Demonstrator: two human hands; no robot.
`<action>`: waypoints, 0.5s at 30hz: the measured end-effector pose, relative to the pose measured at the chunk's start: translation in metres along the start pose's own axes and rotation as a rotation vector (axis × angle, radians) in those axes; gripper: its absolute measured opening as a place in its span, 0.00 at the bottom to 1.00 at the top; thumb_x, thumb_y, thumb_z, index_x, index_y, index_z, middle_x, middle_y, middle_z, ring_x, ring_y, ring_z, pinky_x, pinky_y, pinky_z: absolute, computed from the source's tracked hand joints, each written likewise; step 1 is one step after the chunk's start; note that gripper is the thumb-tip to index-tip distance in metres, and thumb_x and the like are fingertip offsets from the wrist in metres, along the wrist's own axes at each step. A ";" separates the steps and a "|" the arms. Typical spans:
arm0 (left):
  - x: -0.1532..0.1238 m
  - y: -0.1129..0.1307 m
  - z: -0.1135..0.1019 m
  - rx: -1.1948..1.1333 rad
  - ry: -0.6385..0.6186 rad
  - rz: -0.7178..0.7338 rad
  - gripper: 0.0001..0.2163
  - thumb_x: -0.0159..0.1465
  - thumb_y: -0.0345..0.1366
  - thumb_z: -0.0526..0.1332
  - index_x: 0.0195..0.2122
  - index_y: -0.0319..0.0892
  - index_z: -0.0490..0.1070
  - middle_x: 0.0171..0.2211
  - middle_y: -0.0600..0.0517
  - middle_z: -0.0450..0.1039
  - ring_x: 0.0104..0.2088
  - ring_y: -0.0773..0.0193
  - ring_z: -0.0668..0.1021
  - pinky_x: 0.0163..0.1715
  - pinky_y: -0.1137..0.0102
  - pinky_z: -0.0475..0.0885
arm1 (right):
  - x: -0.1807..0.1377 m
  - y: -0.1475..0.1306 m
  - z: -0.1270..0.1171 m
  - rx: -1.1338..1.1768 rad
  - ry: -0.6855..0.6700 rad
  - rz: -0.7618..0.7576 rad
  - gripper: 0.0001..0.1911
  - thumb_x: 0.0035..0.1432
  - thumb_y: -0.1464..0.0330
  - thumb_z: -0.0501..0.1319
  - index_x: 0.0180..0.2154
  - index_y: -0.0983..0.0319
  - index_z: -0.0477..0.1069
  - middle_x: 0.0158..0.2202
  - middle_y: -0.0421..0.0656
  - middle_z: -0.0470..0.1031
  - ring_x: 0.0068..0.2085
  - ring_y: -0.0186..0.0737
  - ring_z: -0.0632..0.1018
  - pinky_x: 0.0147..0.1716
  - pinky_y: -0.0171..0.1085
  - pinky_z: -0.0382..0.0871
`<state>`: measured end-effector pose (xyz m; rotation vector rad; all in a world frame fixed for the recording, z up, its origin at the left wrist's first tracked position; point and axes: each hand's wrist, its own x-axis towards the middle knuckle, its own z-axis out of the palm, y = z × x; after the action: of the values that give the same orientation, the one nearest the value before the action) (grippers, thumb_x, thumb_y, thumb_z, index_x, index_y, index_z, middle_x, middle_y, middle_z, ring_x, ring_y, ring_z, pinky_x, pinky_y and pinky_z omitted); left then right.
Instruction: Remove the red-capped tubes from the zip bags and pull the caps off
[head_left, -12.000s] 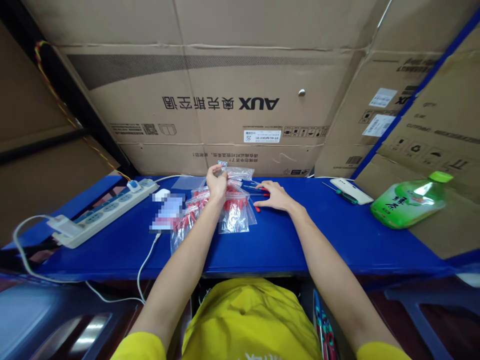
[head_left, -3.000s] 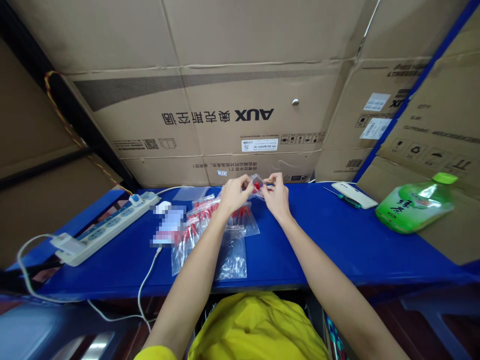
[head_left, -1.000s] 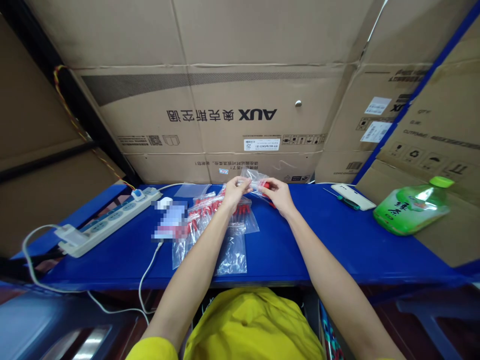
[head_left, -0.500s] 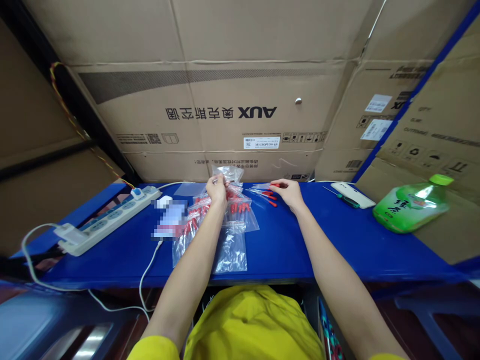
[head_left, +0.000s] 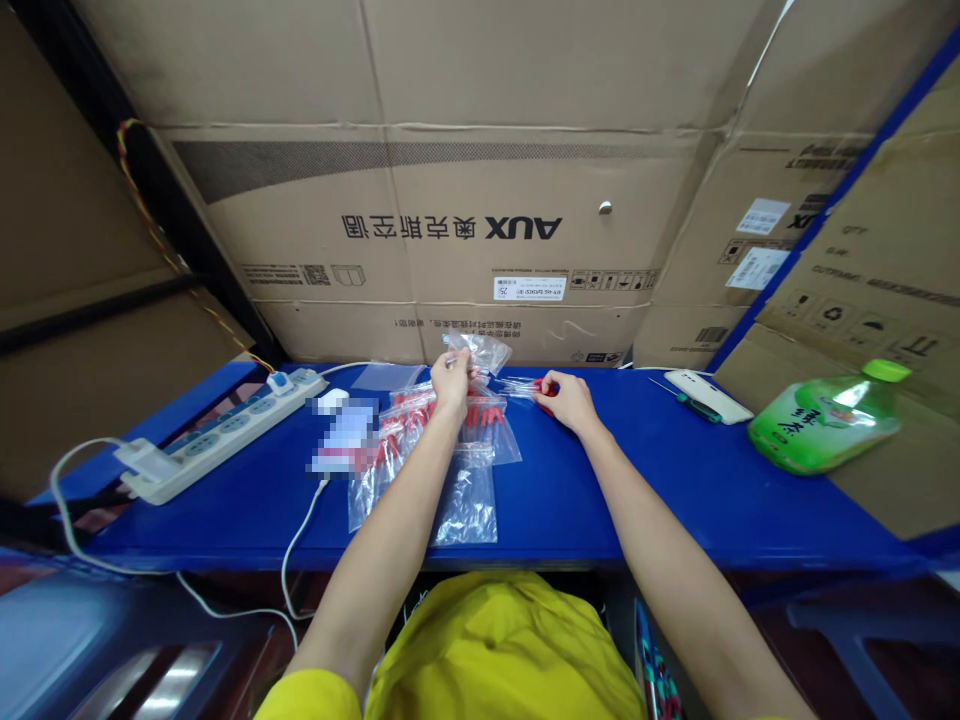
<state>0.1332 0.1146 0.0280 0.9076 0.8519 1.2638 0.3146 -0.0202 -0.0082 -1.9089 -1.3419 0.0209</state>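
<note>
My left hand [head_left: 452, 377] is closed, pinching a small clear plastic bag [head_left: 484, 350] and holding it up above the blue table [head_left: 660, 480]. My right hand [head_left: 564, 398] is closed on small red-handled pieces [head_left: 525, 388] lying on the table just right of the bag. Under and in front of my left hand lies a pile of clear bags filled with red pieces [head_left: 442, 425]. One clear bag [head_left: 469, 500] lies nearer the table's front edge.
A white power strip [head_left: 217, 432] with its cable lies at the left, with a small white device [head_left: 330, 400] beside it. At the right lie a white remote-like object [head_left: 709, 396], a thin screwdriver [head_left: 675, 392] and a green bottle [head_left: 829, 418] on its side. Cardboard boxes [head_left: 450, 200] wall the back.
My two hands, together on one bag a second ago, parted. The left raised a clear bag; the right reached out to the red pieces and has drawn back toward the left hand.
</note>
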 end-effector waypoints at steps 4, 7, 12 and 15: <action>-0.002 0.001 0.001 -0.005 -0.020 -0.010 0.07 0.64 0.34 0.67 0.38 0.39 0.70 0.29 0.54 0.77 0.23 0.71 0.77 0.28 0.75 0.72 | -0.002 -0.004 -0.003 -0.089 0.007 0.031 0.14 0.51 0.60 0.70 0.24 0.57 0.69 0.33 0.41 0.79 0.39 0.45 0.77 0.40 0.39 0.67; -0.004 0.002 0.001 0.001 -0.037 -0.019 0.07 0.64 0.34 0.67 0.39 0.39 0.70 0.30 0.53 0.78 0.23 0.71 0.77 0.27 0.75 0.72 | -0.003 -0.008 -0.003 -0.122 0.007 -0.007 0.14 0.52 0.59 0.70 0.25 0.58 0.68 0.40 0.43 0.78 0.43 0.46 0.76 0.42 0.40 0.66; -0.009 0.004 0.002 0.016 -0.119 -0.028 0.10 0.62 0.36 0.70 0.39 0.39 0.70 0.32 0.51 0.79 0.24 0.71 0.78 0.24 0.77 0.71 | -0.008 -0.014 -0.003 -0.244 -0.059 -0.063 0.20 0.51 0.59 0.70 0.46 0.56 0.72 0.50 0.47 0.75 0.48 0.52 0.74 0.44 0.43 0.66; -0.010 0.005 0.002 0.011 -0.148 -0.038 0.12 0.61 0.38 0.71 0.40 0.39 0.71 0.34 0.50 0.79 0.24 0.71 0.79 0.24 0.76 0.71 | -0.010 -0.011 -0.006 -0.305 -0.127 -0.070 0.35 0.52 0.64 0.67 0.62 0.54 0.65 0.57 0.49 0.74 0.53 0.57 0.73 0.46 0.46 0.66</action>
<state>0.1322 0.1046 0.0334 0.9769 0.7562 1.1456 0.3033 -0.0302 -0.0016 -2.1400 -1.5693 -0.1047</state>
